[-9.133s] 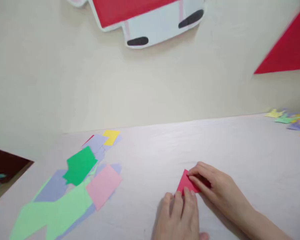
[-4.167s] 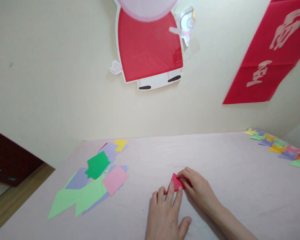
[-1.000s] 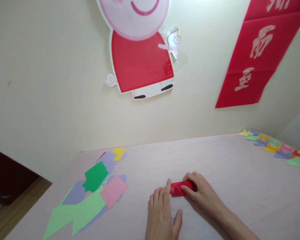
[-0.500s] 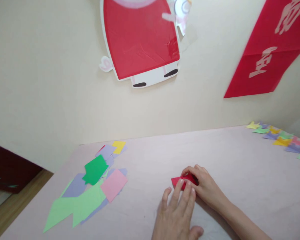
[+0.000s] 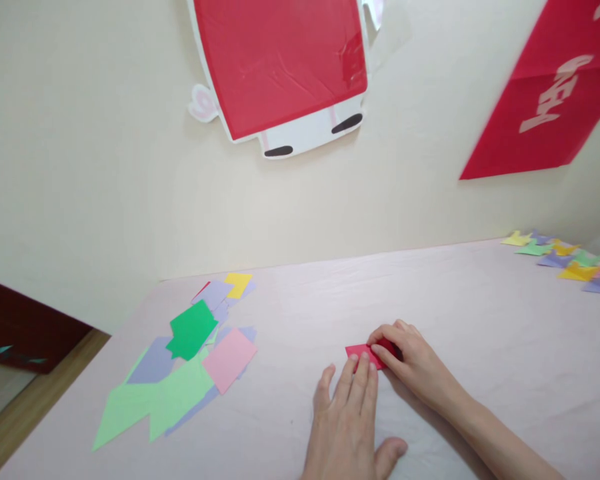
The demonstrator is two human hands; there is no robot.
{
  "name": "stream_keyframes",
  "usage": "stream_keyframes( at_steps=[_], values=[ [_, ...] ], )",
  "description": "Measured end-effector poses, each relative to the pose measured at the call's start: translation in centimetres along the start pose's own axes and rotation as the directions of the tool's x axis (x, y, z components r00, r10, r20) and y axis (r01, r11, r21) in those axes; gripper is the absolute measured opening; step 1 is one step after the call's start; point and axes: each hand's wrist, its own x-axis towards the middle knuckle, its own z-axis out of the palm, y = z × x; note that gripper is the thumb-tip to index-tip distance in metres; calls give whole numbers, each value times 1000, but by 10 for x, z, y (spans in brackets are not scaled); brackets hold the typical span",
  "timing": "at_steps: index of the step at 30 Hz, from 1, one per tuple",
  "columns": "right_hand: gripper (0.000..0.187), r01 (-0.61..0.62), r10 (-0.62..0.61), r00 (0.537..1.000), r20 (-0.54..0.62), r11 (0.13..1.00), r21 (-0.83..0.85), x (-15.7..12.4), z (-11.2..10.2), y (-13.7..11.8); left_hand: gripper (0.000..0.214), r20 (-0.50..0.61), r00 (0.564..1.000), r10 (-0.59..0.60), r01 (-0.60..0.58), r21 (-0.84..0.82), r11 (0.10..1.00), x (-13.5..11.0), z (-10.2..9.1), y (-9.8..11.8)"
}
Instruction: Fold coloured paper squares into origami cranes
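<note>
A small folded red paper [image 5: 361, 352] lies flat on the pale pink table [image 5: 480, 333] in front of me. My left hand [image 5: 350, 420] rests flat with fingers stretched out, its fingertips pressing the paper's near edge. My right hand [image 5: 410, 357] comes in from the right with fingers curled over the paper's right end, pinching it against the table. Most of the paper is hidden under the fingers.
Loose coloured paper sheets [image 5: 180, 380] in green, pink, lilac and yellow are scattered at the left. Several folded paper pieces [image 5: 565, 260] lie at the far right. The wall behind carries a cartoon cut-out [image 5: 280, 73] and a red banner [image 5: 545, 113]. The table's left edge drops to a wooden floor [image 5: 25, 413].
The red paper went from a raised narrow fold to lying flatter. My left fingertips shifted onto its near edge; the right hand stayed on its right end. The camera tilted down.
</note>
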Motion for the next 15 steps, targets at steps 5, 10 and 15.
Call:
stream_keyframes(
  at_steps=[5,10,15],
  values=[
    [21,13,-13,1000,-11,1000,-11,0,0,0,74,41,999,-21,24,-73,997,1,-4,0],
    [21,16,-16,1000,-7,1000,-7,0,0,-1,73,56,998,-18,23,-88,996,0,-5,-1],
    [20,29,-29,1000,-9,999,-17,0,1,-2,72,28,999,-20,21,-61,998,1,-3,0]
  ],
)
